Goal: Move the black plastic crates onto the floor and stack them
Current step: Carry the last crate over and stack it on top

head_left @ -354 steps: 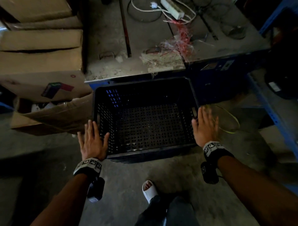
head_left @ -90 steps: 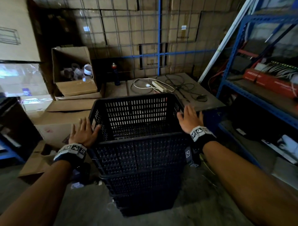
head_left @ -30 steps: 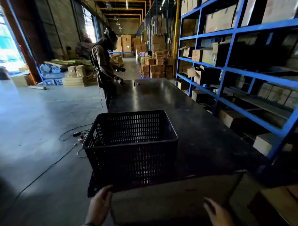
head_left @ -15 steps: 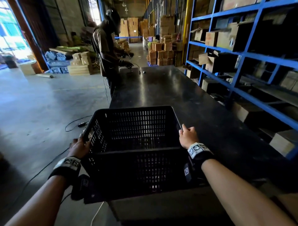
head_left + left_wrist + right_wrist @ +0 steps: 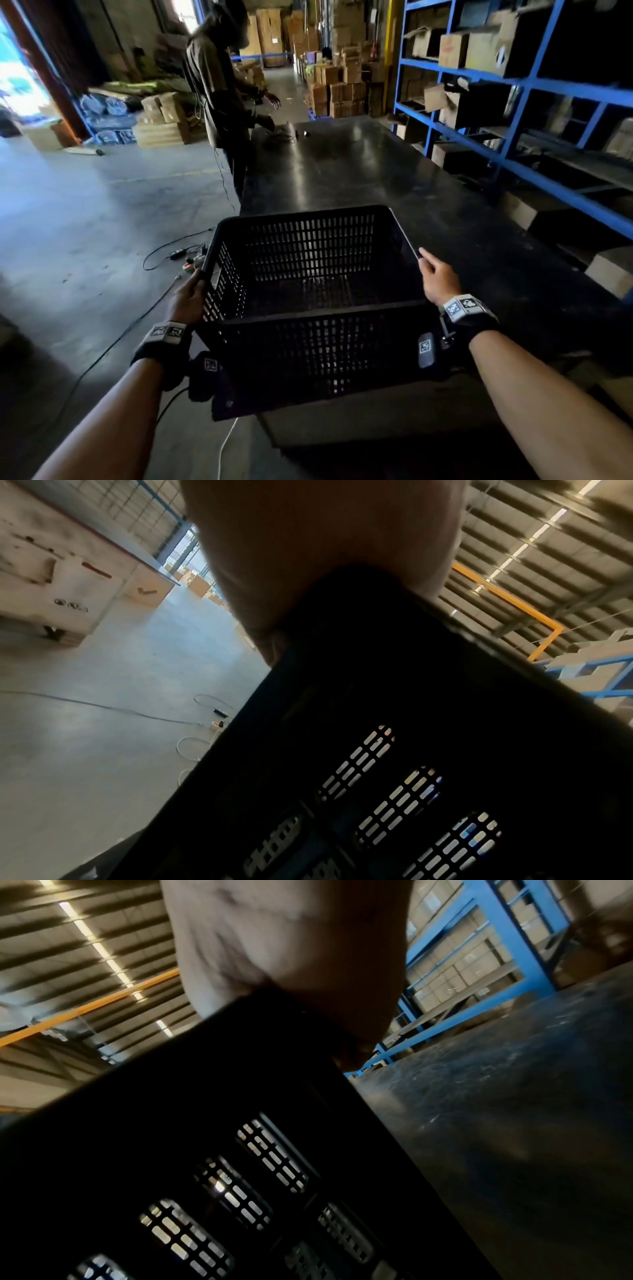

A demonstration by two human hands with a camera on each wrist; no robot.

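Note:
A black slotted plastic crate (image 5: 310, 308) sits at the near end of a long dark table (image 5: 376, 178), its near edge overhanging the table corner. My left hand (image 5: 190, 293) grips the crate's left rim, fingers curled under it. My right hand (image 5: 435, 277) holds the right rim with the thumb on top. In the left wrist view the palm (image 5: 308, 547) wraps the crate's dark rim (image 5: 394, 696). In the right wrist view the hand (image 5: 308, 961) closes over the crate's edge (image 5: 205, 1096). The crate is empty.
Another person (image 5: 222, 96) stands at the table's far left corner. Blue shelving (image 5: 513, 102) with cartons runs along the right. Cables and a power strip (image 5: 185, 257) lie on the concrete floor (image 5: 85, 240) at the left. A cardboard box (image 5: 376, 411) stands below the crate.
One second ago my hands were low and away from the crate. Both have since taken hold of its side rims, and the crate now sits closer and slightly higher in view.

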